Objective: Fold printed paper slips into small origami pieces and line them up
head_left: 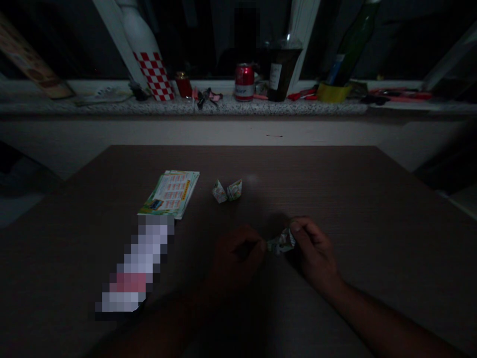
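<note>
Between my two hands is a small piece of folded printed paper (280,243), pale with green and dark print. My left hand (238,253) is in deep shadow, its thumb and forefinger pinching the paper's left tip. My right hand (316,248) grips the other end between thumb and fingers. Farther back on the table stands a folded paper piece (227,191) with two pointed, wing-like halves, made of similar printed paper. To its left lies a stack of printed calendar sheets (171,194).
A blurred-out bright device (136,266) lies left of my hands on the brown table (335,179). On the granite sill (208,107) behind stand a red can (244,82), a lidded plastic cup (281,69), a red-checkered white bottle (152,69) and a green bottle (354,44) in a yellow ring.
</note>
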Demonstrator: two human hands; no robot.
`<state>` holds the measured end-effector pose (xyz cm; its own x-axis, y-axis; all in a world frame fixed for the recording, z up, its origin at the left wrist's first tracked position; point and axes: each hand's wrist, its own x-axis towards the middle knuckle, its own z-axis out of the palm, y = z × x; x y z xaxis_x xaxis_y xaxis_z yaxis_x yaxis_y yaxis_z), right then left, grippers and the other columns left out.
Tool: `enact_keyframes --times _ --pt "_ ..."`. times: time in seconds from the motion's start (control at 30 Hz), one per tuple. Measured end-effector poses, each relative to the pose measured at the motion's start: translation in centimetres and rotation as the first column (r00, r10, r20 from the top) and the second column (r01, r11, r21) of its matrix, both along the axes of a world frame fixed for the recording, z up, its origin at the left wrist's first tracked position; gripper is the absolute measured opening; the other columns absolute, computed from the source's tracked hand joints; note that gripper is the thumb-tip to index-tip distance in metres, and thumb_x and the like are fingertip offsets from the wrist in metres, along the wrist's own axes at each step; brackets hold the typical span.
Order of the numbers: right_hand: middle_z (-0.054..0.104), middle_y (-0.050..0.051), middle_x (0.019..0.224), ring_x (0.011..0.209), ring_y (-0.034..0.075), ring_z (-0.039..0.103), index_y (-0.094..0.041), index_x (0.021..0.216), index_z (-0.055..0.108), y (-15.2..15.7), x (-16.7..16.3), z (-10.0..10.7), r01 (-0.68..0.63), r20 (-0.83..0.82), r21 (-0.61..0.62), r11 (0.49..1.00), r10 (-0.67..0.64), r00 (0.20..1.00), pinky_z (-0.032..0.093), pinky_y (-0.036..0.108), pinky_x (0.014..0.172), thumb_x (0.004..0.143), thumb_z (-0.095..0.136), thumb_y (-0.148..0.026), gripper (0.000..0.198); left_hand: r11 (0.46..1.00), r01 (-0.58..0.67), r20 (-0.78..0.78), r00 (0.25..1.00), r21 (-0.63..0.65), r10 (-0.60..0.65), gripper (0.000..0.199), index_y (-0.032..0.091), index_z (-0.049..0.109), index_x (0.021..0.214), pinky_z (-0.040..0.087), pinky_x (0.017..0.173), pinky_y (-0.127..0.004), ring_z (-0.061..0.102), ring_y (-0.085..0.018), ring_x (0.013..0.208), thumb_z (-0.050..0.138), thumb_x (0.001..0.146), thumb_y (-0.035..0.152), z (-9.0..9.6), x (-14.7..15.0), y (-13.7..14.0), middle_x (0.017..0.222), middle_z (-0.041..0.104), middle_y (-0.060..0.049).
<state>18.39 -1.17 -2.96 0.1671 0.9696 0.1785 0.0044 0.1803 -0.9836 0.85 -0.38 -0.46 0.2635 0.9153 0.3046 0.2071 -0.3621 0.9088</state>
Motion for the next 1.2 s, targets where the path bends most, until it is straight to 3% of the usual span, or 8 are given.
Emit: enact_keyframes --times 0.27,0.4,0.57,0.7,0.8,0.9,1.07,1.2 --pt "0.051 -0.003 0.064 0.056 0.012 0.049 -0.021 0.08 0.053 0.0 -0.5 0.1 0.081 -0.132 -0.029 0.996 -0.084 0.988 0.043 0.023 0.052 0.09 0.055 -0.045 0.027 0.974 0.143 -0.01 0.99 0.176 -0.143 0.008 0.016 0.064 0.07 0.046 0.055 -0.021 0.06 -0.011 0.057 0.062 0.078 0.015 -0.2 0.2 -0.1 0.065 0.066 -0.003" --pt "0.048 -0.005 0.06 0.051 0.01 0.044 -0.021 0.079 0.051 -0.3 -0.8 0.6 0.117 -0.141 -0.016 0.993 -0.118 0.983 0.04 0.021 0.047 0.089 0.056 -0.047 0.029 0.934 0.245 -0.089 0.969 0.259 -0.23 0.01 0.016 0.064 0.068 0.043 0.05 -0.019 0.059 -0.011 0.055 0.063 0.078 0.016 -0.4 0.5 -0.4 0.066 0.067 -0.005" --pt "0.044 -0.006 0.057 0.046 0.009 0.04 -0.021 0.079 0.051 -0.8 -0.9 0.7 0.131 -0.089 0.015 0.991 -0.129 0.988 0.035 0.019 0.041 0.09 0.055 -0.047 0.028 0.878 0.329 -0.116 0.944 0.348 -0.308 0.007 0.017 0.063 0.073 0.047 0.058 -0.022 0.061 -0.013 0.061 0.061 0.079 0.015 0.1 0.7 -0.8 0.069 0.069 -0.006" --pt "0.046 -0.005 0.058 0.047 0.009 0.042 -0.022 0.081 0.052 -0.9 -0.9 0.4 0.1 -0.024 0.037 0.994 -0.099 0.995 0.036 0.019 0.042 0.093 0.05 -0.043 0.025 0.914 0.36 -0.072 0.933 0.187 -0.352 0.008 0.016 0.061 0.076 0.045 0.06 -0.023 0.059 -0.013 0.063 0.058 0.082 0.02 0.4 0.6 -1.0 0.07 0.066 -0.005" --pt "0.046 -0.005 0.059 0.049 0.01 0.043 -0.021 0.082 0.053 -0.9 -0.9 0.3 0.076 0.085 0.098 0.992 -0.085 0.993 0.037 0.02 0.044 0.094 0.049 -0.039 0.022 0.97 0.24 -0.09 0.966 -0.023 -0.241 0.016 0.015 0.061 0.074 0.039 0.056 -0.023 0.053 -0.011 0.058 0.059 0.082 0.03 0.3 0.7 -0.9 0.066 0.06 -0.001" --pt "0.047 -0.004 0.059 0.05 0.01 0.045 -0.021 0.083 0.056 -1.0 -0.8 0.2 0.032 0.233 0.171 0.985 -0.072 0.97 0.037 0.021 0.046 0.094 0.049 -0.033 0.017 0.969 0.18 -0.11 0.974 -0.172 -0.2 0.023 0.015 0.059 0.075 0.034 0.052 -0.021 0.047 -0.01 0.056 0.062 0.08 0.038 0.3 1.0 -0.7 0.064 0.055 0.002" --pt "0.048 -0.004 0.059 0.05 0.011 0.044 -0.021 0.086 0.056 -1.3 -0.9 0.2 -0.017 0.353 0.228 0.974 -0.066 0.933 0.035 0.022 0.047 0.094 0.05 -0.026 0.011 0.965 0.156 -0.111 0.977 -0.211 -0.182 0.023 0.016 0.054 0.066 0.032 0.053 -0.022 0.043 -0.01 0.055 0.058 0.081 0.033 0.4 1.5 -0.7 0.059 0.047 0.004" --pt "0.044 -0.005 0.059 0.05 0.01 0.041 -0.021 0.086 0.056 -1.3 -0.8 0.2 -0.039 0.281 0.133 0.99 0.0 0.96 0.033 0.022 0.046 0.094 0.05 -0.031 0.014 0.957 0.193 -0.063 0.975 -0.218 -0.212 0.022 0.016 0.055 0.067 0.034 0.056 -0.022 0.045 -0.011 0.059 0.054 0.084 0.029 0.2 1.2 -0.7 0.062 0.049 0.003"
